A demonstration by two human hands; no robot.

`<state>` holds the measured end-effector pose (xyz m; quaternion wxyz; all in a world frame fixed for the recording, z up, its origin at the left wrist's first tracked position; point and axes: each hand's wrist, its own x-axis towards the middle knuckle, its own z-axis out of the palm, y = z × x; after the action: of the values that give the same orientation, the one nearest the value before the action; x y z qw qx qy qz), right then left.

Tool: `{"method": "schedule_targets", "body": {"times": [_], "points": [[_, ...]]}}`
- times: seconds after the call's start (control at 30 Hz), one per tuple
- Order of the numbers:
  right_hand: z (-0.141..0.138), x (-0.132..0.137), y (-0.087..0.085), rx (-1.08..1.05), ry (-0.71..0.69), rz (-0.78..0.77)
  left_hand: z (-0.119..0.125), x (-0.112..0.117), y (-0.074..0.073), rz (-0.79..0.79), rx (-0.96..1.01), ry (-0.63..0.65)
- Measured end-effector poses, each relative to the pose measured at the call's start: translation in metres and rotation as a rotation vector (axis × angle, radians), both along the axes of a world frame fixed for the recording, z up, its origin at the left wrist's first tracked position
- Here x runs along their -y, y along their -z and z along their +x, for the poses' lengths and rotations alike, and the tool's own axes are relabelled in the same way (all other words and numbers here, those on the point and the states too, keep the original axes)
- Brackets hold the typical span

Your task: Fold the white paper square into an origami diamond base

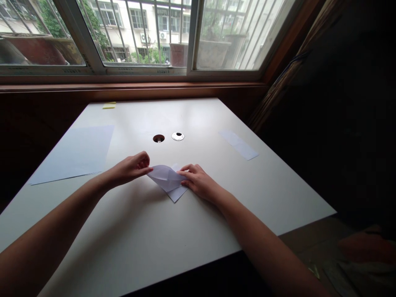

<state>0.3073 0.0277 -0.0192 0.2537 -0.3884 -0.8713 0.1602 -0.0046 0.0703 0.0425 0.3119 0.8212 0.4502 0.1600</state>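
Observation:
A small folded white paper (pixel 168 181) lies on the white table (pixel 148 231), with a raised flap on its left side. My left hand (pixel 133 167) pinches the left corner of that flap with curled fingers. My right hand (pixel 198 181) rests on the paper's right side, fingertips pressing it down onto the table.
A stack of white sheets (pixel 76 154) lies at the left. A narrow paper strip (pixel 238 144) lies at the right. A round cable hole (pixel 159 138) and its loose cap (pixel 177 136) sit mid-table. Yellow sticky notes (pixel 109 105) are near the window. The table's right edge drops to a dark floor.

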Motion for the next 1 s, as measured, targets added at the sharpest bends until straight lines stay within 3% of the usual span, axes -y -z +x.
{"method": "schedule_targets", "body": {"times": [0.13,0.37,0.6,0.73,1.0], "points": [[-0.001,0.0,-0.001,-0.004,-0.005,-0.007,0.011,-0.008,-0.007,-0.035,-0.144,0.075],[-0.001,0.001,-0.002,-0.002,0.001,-0.022,0.015,-0.016,-0.019,0.111,-0.34,0.175],[-0.002,0.001,-0.002,0.009,0.019,-0.037,0.016,-0.014,-0.031,0.206,-0.47,0.158],[-0.001,0.002,-0.006,-0.006,0.028,-0.075,0.014,-0.014,-0.036,0.137,-0.474,0.153],[-0.002,0.003,-0.008,-0.027,0.037,-0.076,0.01,-0.02,-0.035,-0.146,-0.371,0.128]]}}
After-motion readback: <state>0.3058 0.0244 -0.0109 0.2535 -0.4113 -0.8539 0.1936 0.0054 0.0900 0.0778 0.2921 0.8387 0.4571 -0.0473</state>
